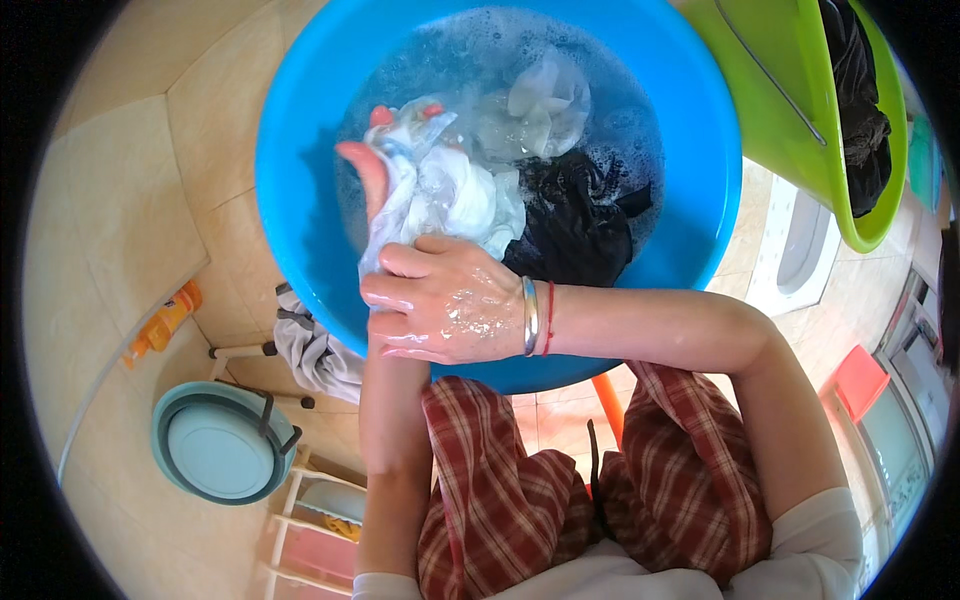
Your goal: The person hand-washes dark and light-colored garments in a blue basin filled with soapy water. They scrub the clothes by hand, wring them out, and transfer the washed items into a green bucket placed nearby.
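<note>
A wet white cloth lies bunched over my left hand, above soapy water in a blue basin. Only the thumb and some fingertips of that hand show past the fabric. My right hand, wet with suds, crosses over at the left wrist; its curled fingers grip the cloth's near edge there. Beside the white cloth a black garment is partly under water. Farther back, a pale, thin fabric puffs up out of the suds.
A green bucket with dark clothes stands at the far right. A white floor fixture is below it. On the left are a grey striped cloth, stacked basins, an orange bottle and a white rack.
</note>
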{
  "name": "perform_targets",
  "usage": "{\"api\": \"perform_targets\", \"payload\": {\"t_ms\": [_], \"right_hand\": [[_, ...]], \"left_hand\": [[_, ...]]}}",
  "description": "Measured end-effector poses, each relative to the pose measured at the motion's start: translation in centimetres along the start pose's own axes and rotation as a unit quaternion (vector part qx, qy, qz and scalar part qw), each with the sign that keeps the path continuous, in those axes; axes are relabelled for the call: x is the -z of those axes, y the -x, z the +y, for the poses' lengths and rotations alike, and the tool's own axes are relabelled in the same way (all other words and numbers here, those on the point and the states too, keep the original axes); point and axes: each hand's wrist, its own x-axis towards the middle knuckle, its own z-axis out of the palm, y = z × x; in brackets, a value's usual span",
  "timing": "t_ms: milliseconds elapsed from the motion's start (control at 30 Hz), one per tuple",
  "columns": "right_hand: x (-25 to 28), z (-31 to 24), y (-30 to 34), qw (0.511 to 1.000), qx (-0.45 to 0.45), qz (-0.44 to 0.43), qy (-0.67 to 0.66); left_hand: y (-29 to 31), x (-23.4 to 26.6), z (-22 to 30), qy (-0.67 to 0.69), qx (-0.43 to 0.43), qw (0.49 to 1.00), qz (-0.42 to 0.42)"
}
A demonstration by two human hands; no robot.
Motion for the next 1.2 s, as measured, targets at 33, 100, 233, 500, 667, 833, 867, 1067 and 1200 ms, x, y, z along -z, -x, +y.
{"api": "perform_targets", "payload": {"t_ms": [33, 100, 233, 500, 667, 833, 867, 1067, 1200], "right_hand": [[0.1, 0.1, -0.4, 1.0, -0.004, 0.02, 0.011], [0.2, 0.2, -1.3, 0.998, -0.009, 0.054, 0.035], [0.9, 0.9, -2.4, 0.995, -0.005, 0.094, 0.029], [0.8, 3.2, -2.4, 0.986, -0.052, 0.153, 0.034], [1.7, 6.0, -1.9, 0.981, -0.157, 0.11, 0.029], [4.5, 12.5, 2.4, 0.894, -0.444, 0.066, -0.007], [4.8, 13.1, 3.5, 0.853, -0.503, 0.11, -0.082], [10.1, 11.3, 6.7, 0.71, -0.512, 0.279, -0.395], [11.0, 10.4, 6.6, 0.63, -0.506, 0.375, -0.455]], "left_hand": [[0.2, -0.4, 0.3, 0.026, 0.012, 0.999, 0.015], [0.1, 0.3, 0.9, 0.001, 0.024, 1.0, 0.017], [0.1, 0.7, 1.3, -0.02, 0.032, 0.999, 0.024], [1.0, 0.3, -0.9, -0.041, -0.031, 0.993, 0.109], [1.7, 0.5, -3.1, -0.089, -0.098, 0.971, 0.197], [0.3, -5.0, -2.7, -0.152, 0.015, 0.937, 0.315], [0.5, -5.2, -2.1, -0.141, 0.03, 0.953, 0.268], [1.7, -4.7, 2.6, -0.359, -0.056, 0.914, 0.177], [2.7, -6.9, 3.3, -0.514, -0.078, 0.821, 0.234]]}}
